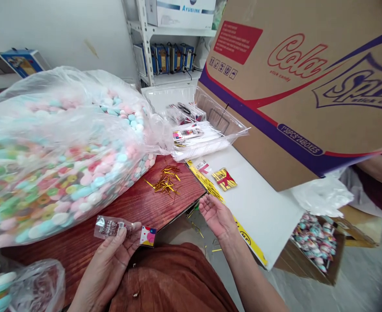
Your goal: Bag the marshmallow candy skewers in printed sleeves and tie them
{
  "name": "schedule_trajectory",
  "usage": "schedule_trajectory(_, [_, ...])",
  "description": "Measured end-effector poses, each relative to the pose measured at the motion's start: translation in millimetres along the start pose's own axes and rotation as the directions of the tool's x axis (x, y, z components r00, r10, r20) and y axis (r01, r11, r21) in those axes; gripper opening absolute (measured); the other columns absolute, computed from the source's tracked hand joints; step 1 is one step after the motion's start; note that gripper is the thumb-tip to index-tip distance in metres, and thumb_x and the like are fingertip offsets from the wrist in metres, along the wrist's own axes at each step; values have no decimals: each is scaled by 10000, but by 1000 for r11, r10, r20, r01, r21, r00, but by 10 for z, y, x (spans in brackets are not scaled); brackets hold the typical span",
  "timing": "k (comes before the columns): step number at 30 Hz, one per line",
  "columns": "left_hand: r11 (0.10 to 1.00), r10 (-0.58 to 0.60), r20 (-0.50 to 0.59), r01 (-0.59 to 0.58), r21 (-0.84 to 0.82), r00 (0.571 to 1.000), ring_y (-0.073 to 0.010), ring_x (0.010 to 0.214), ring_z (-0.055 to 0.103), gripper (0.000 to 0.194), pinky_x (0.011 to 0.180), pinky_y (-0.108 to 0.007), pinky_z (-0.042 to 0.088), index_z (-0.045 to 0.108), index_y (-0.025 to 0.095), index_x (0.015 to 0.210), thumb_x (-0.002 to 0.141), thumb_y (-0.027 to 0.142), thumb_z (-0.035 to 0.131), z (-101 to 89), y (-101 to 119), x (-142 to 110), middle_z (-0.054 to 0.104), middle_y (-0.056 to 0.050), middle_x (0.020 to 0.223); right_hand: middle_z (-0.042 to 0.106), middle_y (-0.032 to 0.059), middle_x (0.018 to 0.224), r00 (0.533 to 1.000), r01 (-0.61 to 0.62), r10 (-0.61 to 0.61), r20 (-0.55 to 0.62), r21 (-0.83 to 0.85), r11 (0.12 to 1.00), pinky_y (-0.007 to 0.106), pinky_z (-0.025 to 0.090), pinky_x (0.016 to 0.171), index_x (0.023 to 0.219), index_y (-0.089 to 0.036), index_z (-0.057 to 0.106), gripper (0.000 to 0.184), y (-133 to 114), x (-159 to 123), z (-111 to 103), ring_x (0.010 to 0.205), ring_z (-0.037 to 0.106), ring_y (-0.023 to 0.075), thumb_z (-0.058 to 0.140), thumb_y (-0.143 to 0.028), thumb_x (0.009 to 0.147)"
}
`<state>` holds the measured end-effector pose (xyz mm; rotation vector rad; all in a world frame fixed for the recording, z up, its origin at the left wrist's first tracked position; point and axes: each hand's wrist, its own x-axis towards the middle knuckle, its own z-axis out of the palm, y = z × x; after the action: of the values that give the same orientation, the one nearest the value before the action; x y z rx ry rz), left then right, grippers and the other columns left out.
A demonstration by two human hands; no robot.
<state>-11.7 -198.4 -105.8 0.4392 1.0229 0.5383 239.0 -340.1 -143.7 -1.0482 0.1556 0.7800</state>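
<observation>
My left hand (111,260) pinches a small clear printed packet (113,227) with a colourful end, held over the near edge of the red-brown wooden table (145,208). My right hand (215,214) hovers palm up with fingers spread and nothing in it, just off the table's corner. A pile of gold twist ties (166,181) lies on the table a little beyond my right hand. A huge clear plastic bag of pastel candies (57,160) fills the table's left side.
A big brown "Cola" stick-candy carton (301,86) looms at upper right. Below it lie a white board (259,203) with a gold packet (224,179), a clear tray of packets (204,130), and an open box of wrapped candies (314,242). Metal shelving stands behind.
</observation>
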Motion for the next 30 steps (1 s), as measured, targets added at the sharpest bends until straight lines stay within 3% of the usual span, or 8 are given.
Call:
schedule_trajectory(8, [1000, 11, 5, -11, -15, 1000, -228, 926, 736, 127, 822, -315, 627, 763, 168, 846, 737, 202, 818, -84, -30, 35, 784, -88, 978, 753, 79, 752, 993, -112, 109, -32, -71, 991, 249, 594, 598, 805, -126, 729, 94, -344, 42, 36, 672, 722, 161, 760, -195, 749])
schedule_trajectory(14, [1000, 11, 1, -11, 1, 1000, -219, 926, 737, 149, 823, -290, 621, 769, 161, 857, 732, 217, 827, -100, -37, 40, 783, -105, 997, 767, 97, 840, 999, 19, -27, -41, -198, 980, 263, 593, 659, 875, -128, 736, 202, -456, 139, 64, 732, 727, 165, 765, -290, 759])
schedule_trajectory(17, [1000, 15, -10, -15, 11, 1000, -217, 920, 735, 164, 822, -299, 623, 765, 163, 874, 729, 209, 826, -72, -28, 33, 782, -101, 985, 769, 99, 881, 993, 101, -112, -24, -285, 953, 240, 556, 615, 897, -132, 741, 274, -426, 201, 94, 728, 708, 153, 764, -366, 757])
schedule_trajectory(21, [1000, 14, -29, -13, 27, 999, -229, 916, 731, 196, 841, -342, 626, 755, 154, 894, 722, 214, 828, -18, -14, 21, 778, -100, 966, 763, 65, 899, 971, 216, -240, -4, -421, 881, 216, 470, 542, 916, -161, 749, 332, -372, 297, 103, 698, 657, 134, 722, -456, 767])
schedule_trajectory(26, [999, 20, -86, -17, 27, 996, -223, 886, 736, 139, 807, -327, 635, 745, 177, 857, 730, 168, 799, 34, 1, 4, 780, -68, 925, 762, 35, 894, 946, 298, -311, 90, -612, 732, 278, 491, 666, 887, -208, 764, 278, -355, 339, 97, 760, 649, 172, 659, -457, 821])
schedule_trajectory(30, [997, 28, -65, -24, 67, 997, -221, 903, 735, 140, 843, -329, 626, 747, 176, 876, 748, 203, 796, 52, 14, -3, 783, -72, 969, 762, 27, 903, 927, 340, -346, 143, -709, 618, 321, 489, 771, 875, -230, 757, 271, -367, 310, 121, 823, 648, 200, 591, -445, 882])
